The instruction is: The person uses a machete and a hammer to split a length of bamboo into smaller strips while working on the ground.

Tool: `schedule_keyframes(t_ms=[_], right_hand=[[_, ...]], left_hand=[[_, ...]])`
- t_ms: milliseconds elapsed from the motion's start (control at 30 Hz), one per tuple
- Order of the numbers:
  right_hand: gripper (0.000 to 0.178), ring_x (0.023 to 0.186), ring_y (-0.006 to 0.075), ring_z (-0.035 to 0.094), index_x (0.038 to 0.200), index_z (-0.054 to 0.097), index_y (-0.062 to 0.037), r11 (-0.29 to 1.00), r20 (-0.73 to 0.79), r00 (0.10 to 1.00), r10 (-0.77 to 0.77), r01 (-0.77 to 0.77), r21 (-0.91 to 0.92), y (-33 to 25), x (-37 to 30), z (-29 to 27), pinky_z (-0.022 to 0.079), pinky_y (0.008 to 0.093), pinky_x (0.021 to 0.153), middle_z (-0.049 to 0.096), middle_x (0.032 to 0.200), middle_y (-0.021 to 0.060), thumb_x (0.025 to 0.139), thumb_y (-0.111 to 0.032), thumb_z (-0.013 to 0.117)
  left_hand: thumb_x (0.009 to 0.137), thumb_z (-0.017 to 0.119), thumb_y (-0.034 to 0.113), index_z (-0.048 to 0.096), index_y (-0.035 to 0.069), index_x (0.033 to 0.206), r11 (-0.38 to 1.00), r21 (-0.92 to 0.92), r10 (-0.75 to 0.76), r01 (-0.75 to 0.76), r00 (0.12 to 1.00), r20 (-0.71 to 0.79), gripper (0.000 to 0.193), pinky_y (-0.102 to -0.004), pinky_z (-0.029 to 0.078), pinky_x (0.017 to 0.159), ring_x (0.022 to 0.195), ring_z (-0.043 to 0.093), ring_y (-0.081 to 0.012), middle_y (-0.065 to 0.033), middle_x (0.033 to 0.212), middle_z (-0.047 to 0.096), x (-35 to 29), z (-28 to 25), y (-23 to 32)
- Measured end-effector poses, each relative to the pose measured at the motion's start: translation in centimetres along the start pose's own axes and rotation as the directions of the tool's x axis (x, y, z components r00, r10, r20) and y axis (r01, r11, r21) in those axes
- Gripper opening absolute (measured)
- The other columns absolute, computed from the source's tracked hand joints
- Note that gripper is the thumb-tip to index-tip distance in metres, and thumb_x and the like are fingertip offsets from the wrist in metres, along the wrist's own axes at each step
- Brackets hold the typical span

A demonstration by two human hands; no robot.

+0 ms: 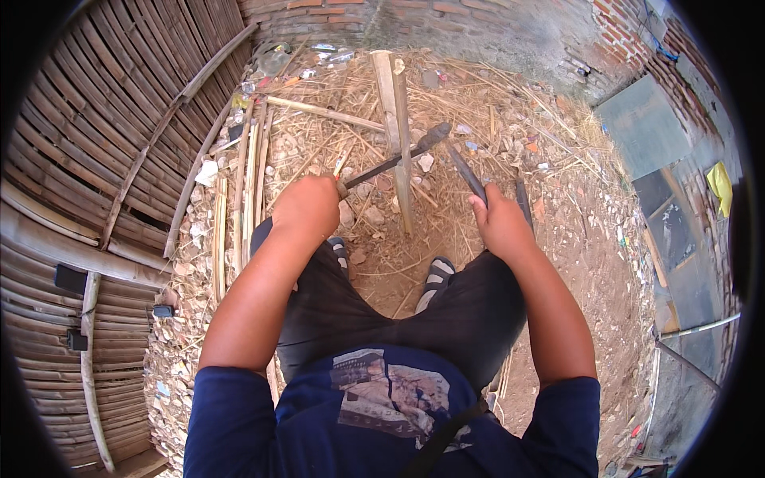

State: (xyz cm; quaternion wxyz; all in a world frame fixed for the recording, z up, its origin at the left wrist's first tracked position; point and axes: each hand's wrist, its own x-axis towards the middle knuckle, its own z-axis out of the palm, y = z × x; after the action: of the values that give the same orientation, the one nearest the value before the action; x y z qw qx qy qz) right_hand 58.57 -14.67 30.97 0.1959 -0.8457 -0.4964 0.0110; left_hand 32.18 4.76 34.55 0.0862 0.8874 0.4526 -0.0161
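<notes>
My left hand is closed around the handle of a machete. Its dark blade points up and to the right, lodged in a split bamboo length, and the broad tip sticks out beyond the far side. The bamboo stands on the ground between my feet, parted into two pieces at the top. To the right, my right hand grips a dark, rod-like stick. The stick's far end slants up and left, close to the machete tip but apart from it. I cannot tell its material.
Several bamboo strips lie on the ground at my left, and a longer pole lies behind. A woven bamboo wall rises on the left and a brick wall at the back. Grey panels lean at the right.
</notes>
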Motion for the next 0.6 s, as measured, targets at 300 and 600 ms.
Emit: schedule_keyframes(t_ms=[300,600], right_hand=[[0.040,0.065,0.0309,0.059,0.101,0.059,-0.0002,0.887,-0.261,0.961,0.095,0.038,0.461,-2.7,1.5,-7.6,0.047,0.0402,0.063,0.061,0.072,0.0178,0.107,-0.040,0.055],[0.042,0.075,0.0472,0.066,0.103,0.061,-0.0003,0.998,0.007,1.000,0.016,-0.017,0.068,0.8,1.3,-0.9,0.048,0.0546,0.064,0.067,0.078,0.0258,0.105,-0.042,0.055]], left_hand=[[0.092,0.060,0.008,0.068,0.000,0.112,0.999,-0.049,-0.021,0.019,0.999,-0.038,0.023,-0.0484,0.060,0.084,0.094,0.074,-0.0399,-0.0238,0.100,0.074,0.5,1.6,-0.8],[0.089,0.061,0.008,0.068,0.001,0.110,0.999,0.001,0.043,-0.043,0.999,0.023,0.023,-0.0490,0.059,0.086,0.098,0.073,-0.0402,-0.0241,0.102,0.074,1.1,1.5,0.6]])
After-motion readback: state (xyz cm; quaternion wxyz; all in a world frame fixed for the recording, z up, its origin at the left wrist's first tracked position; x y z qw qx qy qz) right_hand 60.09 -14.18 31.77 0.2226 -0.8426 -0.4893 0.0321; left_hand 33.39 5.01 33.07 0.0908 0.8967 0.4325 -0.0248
